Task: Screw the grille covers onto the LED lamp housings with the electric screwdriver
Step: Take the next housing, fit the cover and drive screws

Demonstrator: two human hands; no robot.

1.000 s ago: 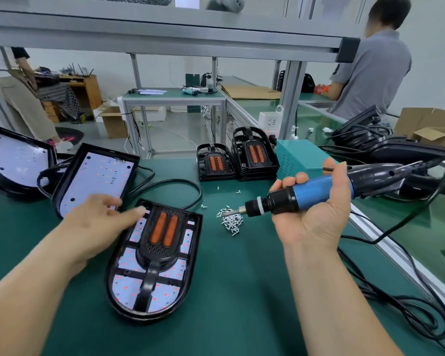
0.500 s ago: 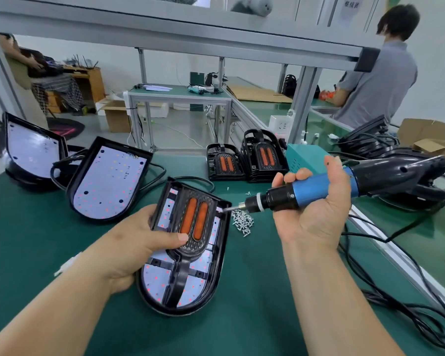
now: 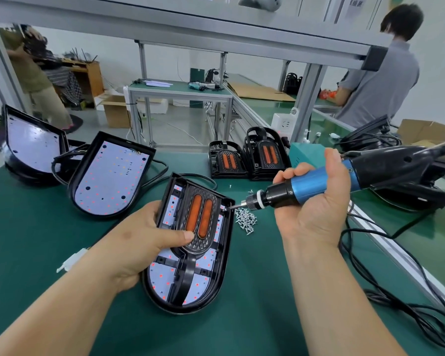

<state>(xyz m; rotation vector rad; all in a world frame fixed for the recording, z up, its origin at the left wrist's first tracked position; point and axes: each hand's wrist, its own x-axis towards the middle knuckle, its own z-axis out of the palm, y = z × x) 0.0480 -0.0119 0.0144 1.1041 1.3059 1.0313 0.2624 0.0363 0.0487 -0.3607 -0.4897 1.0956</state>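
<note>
A black LED lamp housing (image 3: pixel 217 283) with a white LED board lies tilted up at the table's middle. On it sits a black grille cover (image 3: pixel 190 250) with two orange strips. My left hand (image 3: pixel 144 240) grips the housing's left edge, thumb pressing on the grille. My right hand (image 3: pixel 316 206) holds the blue and black electric screwdriver (image 3: pixel 316 185), its bit tip touching the housing's upper right corner. A small pile of screws (image 3: pixel 246 219) lies just right of the housing.
Two open housings (image 3: pixel 111 181) (image 3: pixel 32 147) without grilles lean at the left. Stacked grille covers (image 3: pixel 247 158) stand at the back by a teal box (image 3: pixel 303 154). Black cables (image 3: pixel 409 304) trail on the right. A person (image 3: pixel 380 75) stands at the far right bench.
My left hand took hold of the housing, lifted its far end and shifted it right. The screwdriver's bit came down onto the housing's upper right corner.
</note>
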